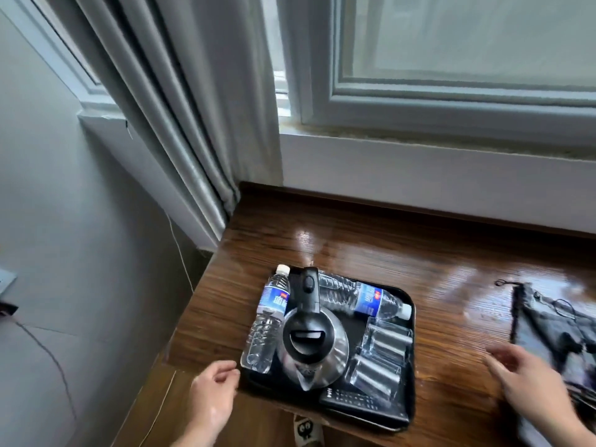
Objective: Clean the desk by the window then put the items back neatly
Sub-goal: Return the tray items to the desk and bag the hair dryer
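Note:
A black tray [407, 300] sits on the wooden desk [371, 250] below the window. On it stand a steel kettle [314, 345] with a black lid and handle and one water bottle [269, 321]. A second bottle [367, 300] lies on its side, with two glasses [385, 343] and a black remote [361, 403] near the front. My left hand [211, 393] is at the tray's left front corner, fingers loosely curled, touching or just short of the rim. My right hand [524, 372] hovers to the right of the tray, blurred, fingers spread, holding nothing.
A dark bag or pouch with cords [554, 321] lies at the desk's right edge. Grey curtains [180, 124] hang at the desk's back left corner. The desk's left edge drops beside a wall with a thin cable [180, 253].

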Demonstrator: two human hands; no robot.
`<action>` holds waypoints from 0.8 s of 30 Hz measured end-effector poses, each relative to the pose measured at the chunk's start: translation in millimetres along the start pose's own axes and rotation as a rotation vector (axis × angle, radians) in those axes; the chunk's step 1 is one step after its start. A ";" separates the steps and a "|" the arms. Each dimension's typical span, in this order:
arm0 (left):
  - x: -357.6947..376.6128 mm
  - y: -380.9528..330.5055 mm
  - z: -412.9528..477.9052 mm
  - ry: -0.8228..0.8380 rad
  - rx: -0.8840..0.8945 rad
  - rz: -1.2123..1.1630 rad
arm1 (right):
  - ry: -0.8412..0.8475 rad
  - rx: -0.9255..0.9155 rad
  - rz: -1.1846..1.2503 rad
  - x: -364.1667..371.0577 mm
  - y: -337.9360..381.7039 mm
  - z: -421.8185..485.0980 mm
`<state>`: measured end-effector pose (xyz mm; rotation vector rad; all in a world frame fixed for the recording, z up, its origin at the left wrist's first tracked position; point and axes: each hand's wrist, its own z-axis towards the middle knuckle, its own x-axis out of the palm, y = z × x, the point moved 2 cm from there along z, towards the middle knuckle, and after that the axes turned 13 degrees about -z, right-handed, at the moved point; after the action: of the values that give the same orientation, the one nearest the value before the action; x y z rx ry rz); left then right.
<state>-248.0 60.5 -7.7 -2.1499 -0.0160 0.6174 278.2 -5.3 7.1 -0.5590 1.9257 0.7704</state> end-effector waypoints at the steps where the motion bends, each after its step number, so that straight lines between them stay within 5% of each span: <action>1: -2.5 -9.9 15.4 0.005 0.055 0.040 | 0.004 -0.020 -0.024 4.1 16.7 -3.8; 11: 66.6 -106.5 87.5 0.352 0.308 0.347 | 0.073 -0.127 -0.077 37.5 106.0 7.9; 24: 106.0 -129.2 106.1 0.341 0.291 0.742 | 0.173 -0.228 -0.048 48.3 119.2 36.5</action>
<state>-174.7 244.3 -7.0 -1.9118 1.0283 0.6000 200.3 100.9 -15.6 -0.8318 1.9865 0.9439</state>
